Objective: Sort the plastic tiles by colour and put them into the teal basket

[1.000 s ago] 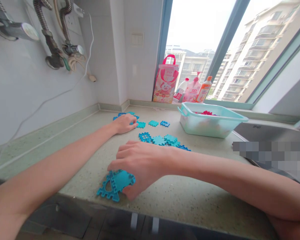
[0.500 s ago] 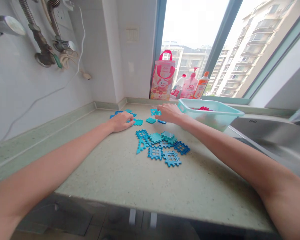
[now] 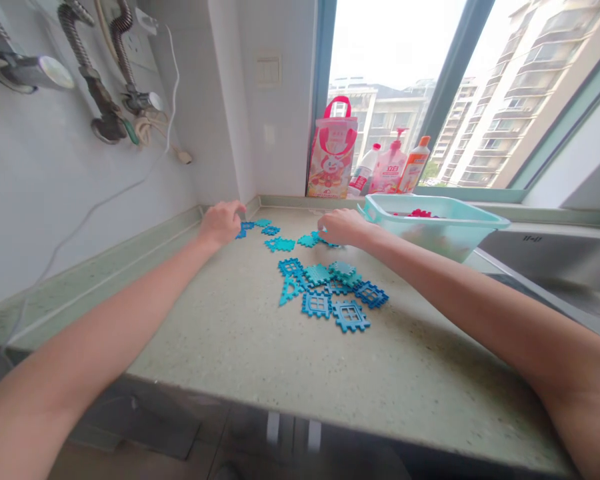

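At the far left of the counter, my left hand is lifted beside several dark blue interlocking tiles. Its fingers are loosely bent and somewhat apart, and I see nothing in them. My right hand is low over the counter near the tub, fingers curled down around a teal interlocking tile that is mostly hidden. Next to it lies another teal tile. Between the hands are flat teal tiles. Closer to me spreads a loose heap of notched tiles, including a blue window-shaped tile and a teal triangular tile.
A pale turquoise tub with red pieces inside stands right of my right hand, beside a steel sink. A pink bag and several bottles line the windowsill. A white cable hangs along the left wall.
My left hand has moved left and up, uncovering tiles. My right hand has come slightly nearer with the teal tile by its fingertips. The view has shifted a little.
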`<state>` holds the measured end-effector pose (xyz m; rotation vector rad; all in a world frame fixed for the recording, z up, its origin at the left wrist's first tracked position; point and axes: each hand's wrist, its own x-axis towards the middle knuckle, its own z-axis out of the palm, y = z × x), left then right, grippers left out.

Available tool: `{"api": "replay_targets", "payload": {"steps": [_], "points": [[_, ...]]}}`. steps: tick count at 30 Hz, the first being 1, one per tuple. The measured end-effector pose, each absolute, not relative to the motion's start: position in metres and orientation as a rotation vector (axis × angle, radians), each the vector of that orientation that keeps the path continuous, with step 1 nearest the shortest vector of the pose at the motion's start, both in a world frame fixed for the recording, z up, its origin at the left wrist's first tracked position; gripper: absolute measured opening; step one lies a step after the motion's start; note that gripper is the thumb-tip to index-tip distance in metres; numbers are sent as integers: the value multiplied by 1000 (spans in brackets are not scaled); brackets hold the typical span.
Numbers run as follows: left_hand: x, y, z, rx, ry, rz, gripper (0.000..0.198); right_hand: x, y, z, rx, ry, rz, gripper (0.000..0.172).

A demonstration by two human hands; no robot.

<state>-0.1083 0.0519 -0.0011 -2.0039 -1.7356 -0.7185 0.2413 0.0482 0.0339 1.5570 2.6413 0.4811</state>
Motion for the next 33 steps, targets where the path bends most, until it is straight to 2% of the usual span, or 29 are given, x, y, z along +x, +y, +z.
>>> {"api": "replay_targets", "payload": {"steps": [6,13,19,24,33], "points": [[-137,55,-2,-1895,-1869,-652,43,247,53,36,1552,2689,508,45],[-130,66,-29,-2201,-1836,-413,51,254,60,38,1505,2710,494,50],[-105,57,-23,-2547,-1411,-466,59,259,62,50,1431,2652,376,51],[-71,43,-20,-2843,-1152,-355,60,255,60,48,1375,2599,351,59],[-77,47,-25,-2836,-1258,-448,58,246,63,28,1147,2765,329,49]]}}
